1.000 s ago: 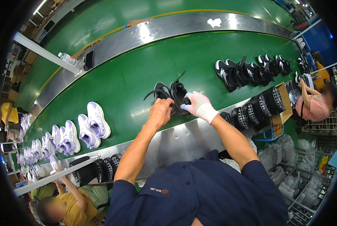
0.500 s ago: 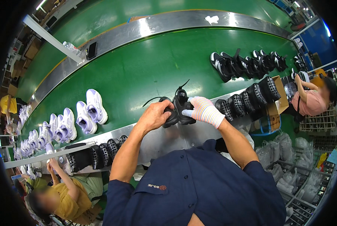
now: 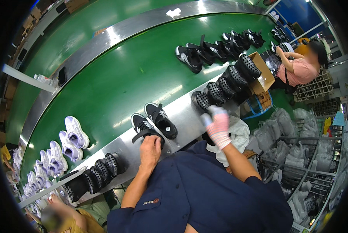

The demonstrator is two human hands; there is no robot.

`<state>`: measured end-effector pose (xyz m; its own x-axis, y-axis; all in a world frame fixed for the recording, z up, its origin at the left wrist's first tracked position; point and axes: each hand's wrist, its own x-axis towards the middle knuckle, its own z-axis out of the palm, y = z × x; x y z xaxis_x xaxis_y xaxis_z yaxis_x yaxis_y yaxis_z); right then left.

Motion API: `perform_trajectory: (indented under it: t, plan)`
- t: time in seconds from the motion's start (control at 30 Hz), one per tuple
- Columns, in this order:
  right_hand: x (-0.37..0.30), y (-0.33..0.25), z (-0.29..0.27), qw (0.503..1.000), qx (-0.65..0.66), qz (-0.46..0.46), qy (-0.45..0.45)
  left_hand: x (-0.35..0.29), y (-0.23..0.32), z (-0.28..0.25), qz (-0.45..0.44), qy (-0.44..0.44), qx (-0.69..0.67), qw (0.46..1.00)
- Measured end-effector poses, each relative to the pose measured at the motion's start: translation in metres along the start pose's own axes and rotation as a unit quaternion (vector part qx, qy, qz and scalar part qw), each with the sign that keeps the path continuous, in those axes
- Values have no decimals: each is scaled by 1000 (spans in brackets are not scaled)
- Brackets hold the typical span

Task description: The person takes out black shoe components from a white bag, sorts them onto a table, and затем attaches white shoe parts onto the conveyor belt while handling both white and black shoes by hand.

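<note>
Two black-and-white sneakers stand side by side in front of me, toes pointing away, across the edge of the green belt and the metal ledge. At the heel of the left sneaker [image 3: 141, 123] is my bare left hand [image 3: 150, 150], its fingers bent around the collar. The right sneaker [image 3: 161, 120] is untouched, and a round white spot shows inside it. My right hand [image 3: 218, 126], in a striped knit glove, is off the sneakers and smeared by motion. It is close to the nearest of several black rounded pieces with dotted surfaces [image 3: 202, 101] lined up on the ledge.
More black sneakers [image 3: 220, 50] stand in a row at the far right, beside a cardboard box [image 3: 261, 73]. White-and-lilac sneakers [image 3: 76, 132] line the left. Co-workers sit at both ends. Plastic-wrapped bundles fill a wire rack [image 3: 298, 139] at right. Dotted black pieces [image 3: 104, 167] stand left too.
My right hand has left the right sneaker and moved right toward the dotted pieces. My left hand has shifted to the left sneaker's heel. The whole view has turned rightward.
</note>
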<state>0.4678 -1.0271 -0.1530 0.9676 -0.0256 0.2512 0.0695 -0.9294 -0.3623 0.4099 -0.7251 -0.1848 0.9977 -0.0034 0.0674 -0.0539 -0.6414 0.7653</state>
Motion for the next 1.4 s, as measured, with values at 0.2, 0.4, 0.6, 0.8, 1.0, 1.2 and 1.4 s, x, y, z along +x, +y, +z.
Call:
perform_trajectory:
  t: [0.2,0.4,0.6,0.8,1.0,1.2,1.4]
  plan:
    - [32,97,12,977,-192,93,-8,24,33,15,26,-39,-70,996]
    - [33,111,3,987,-162,13,7,34,51,37,44,-48,-104,992]
    - [42,52,-73,996,77,52,1,61,71,62,-70,-138,-307,939]
    - [11,-25,-73,911,333,94,-225,99,105,57,-155,-106,-614,766]
    - [-3,-36,-48,911,233,36,-339,70,84,56,-170,-127,-536,817]
    - [-2,-54,-23,909,200,13,-365,51,38,25,-85,58,-120,987]
    - [29,-66,2,878,29,-62,-474,70,1,28,-20,12,115,993]
